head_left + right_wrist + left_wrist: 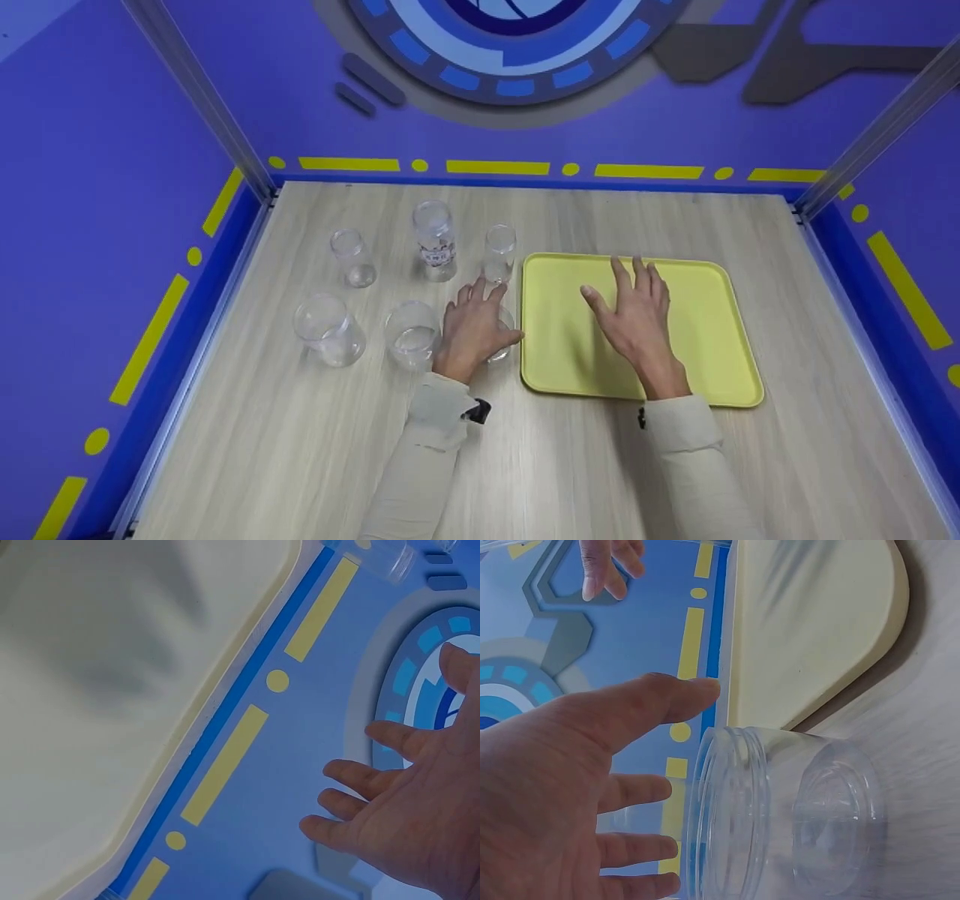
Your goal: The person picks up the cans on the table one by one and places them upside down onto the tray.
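"Where is the left hand (472,330)?"

"Right at the front row of vessels, near the mouth of a clear jar (780,814). The jar stands upright on the worktop (555,472), just beside the left edge of the yellow tray (720,337)."

"Is it gripping that jar?"

"No, it's loose and holds nothing. The fingers are spread and the thumb sticks out toward the tray. Whether a fingertip brushes the rim, I can't tell."

"And the right hand (637,319)?"

"Above the tray, also holding nothing, its fingers extended toward the back wall (499,135) and its thumb held apart from them. Its shadow falls on the tray."

"What else stands on the left side?"

"Two more wide jars share the front row: a middle jar (412,337) near the left hand, and an outer jar (330,330) farther left. Behind them, a small glass (351,259) stands at the left end, then a tall container with dark printing (435,240), then a narrow glass (500,251) just beyond the left fingertips."

"Anything on the arms?"

"Pale sleeves (420,465), and something dark at the left cuff."
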Available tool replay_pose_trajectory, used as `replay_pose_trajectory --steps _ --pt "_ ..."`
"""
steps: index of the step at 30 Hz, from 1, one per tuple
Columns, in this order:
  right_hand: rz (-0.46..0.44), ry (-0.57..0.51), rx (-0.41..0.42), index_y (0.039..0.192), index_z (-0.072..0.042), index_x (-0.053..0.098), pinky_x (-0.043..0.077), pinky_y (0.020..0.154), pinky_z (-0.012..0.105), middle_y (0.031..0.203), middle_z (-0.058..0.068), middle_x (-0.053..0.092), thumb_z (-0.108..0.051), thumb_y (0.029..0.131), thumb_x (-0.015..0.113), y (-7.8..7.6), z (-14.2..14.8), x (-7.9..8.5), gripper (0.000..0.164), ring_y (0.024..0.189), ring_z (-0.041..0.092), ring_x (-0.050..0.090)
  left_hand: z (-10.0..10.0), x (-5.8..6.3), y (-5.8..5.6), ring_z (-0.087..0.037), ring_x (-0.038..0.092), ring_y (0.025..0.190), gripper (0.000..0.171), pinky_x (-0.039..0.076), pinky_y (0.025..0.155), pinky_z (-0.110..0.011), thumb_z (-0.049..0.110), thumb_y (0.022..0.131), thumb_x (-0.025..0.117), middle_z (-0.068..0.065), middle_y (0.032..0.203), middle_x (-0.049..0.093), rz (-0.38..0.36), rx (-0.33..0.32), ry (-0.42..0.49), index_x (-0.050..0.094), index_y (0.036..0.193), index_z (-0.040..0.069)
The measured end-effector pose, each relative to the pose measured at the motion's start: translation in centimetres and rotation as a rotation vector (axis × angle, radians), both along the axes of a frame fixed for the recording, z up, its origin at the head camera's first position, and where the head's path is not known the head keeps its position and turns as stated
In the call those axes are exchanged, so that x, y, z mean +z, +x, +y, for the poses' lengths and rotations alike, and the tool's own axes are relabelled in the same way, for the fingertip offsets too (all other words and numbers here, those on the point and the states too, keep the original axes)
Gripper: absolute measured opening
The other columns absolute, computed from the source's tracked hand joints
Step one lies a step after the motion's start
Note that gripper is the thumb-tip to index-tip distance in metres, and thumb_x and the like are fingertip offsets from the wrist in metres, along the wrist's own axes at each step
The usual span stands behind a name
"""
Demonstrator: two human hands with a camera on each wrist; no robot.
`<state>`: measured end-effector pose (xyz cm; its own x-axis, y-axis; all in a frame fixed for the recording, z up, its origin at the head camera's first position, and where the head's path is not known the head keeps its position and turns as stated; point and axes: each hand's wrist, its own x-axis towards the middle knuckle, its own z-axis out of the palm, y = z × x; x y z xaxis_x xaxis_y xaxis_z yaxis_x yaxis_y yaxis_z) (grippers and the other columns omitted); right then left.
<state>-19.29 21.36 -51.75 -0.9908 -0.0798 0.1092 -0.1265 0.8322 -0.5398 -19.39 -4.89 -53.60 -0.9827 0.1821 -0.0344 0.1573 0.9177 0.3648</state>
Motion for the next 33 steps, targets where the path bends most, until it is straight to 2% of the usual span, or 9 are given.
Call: replay_pose_trajectory --steps 5,12,22,33 --pt "-0.004 -0.006 0.0 0.165 0.0 0.032 0.003 0.124 0.065 0.169 0.034 0.015 -0.05 0.108 0.055 0.1 0.0 -0.1 0.079 0.157 0.053 0.006 -0.1 -0.3 0.0 -0.038 0.045 0.144 0.088 0.049 0.103 -0.059 0.052 0.081 0.085 -0.019 0.161 0.046 -0.005 0.001 -0.009 0.055 0.155 0.015" --pt "0.003 -0.001 -0.001 0.164 0.002 0.032 0.006 0.123 0.067 0.168 0.035 0.016 -0.047 0.107 0.06 0.1 -0.1 -0.5 0.079 0.156 0.054 0.008 -0.2 -0.7 0.3 -0.041 0.051 0.137 0.087 0.057 0.093 -0.054 0.048 0.078 0.089 -0.022 0.157 0.049 0.029 -0.01 0.006 0.059 0.151 0.013" --pt "-0.036 -0.058 -0.017 0.165 0.001 0.03 0.009 0.122 0.069 0.169 0.035 0.014 -0.047 0.108 0.059 0.2 -0.1 -1.1 0.08 0.156 0.054 0.008 -0.3 -1.1 0.4 -0.038 0.059 0.124 0.077 0.058 0.087 -0.052 0.041 0.078 0.09 -0.02 0.143 0.06 0.067 -0.012 0.04 0.065 0.145 0.013" --pt "-0.04 -0.212 -0.031 0.163 0.002 0.033 0.017 0.119 0.072 0.169 0.033 0.018 -0.045 0.108 0.059 0.3 -0.1 -1.0 0.077 0.155 0.053 0.012 -0.4 -1.2 0.3 -0.034 0.065 0.11 0.063 0.059 0.083 -0.049 0.038 0.079 0.087 -0.015 0.12 0.068 0.101 0.022 0.048 0.072 0.133 0.01"
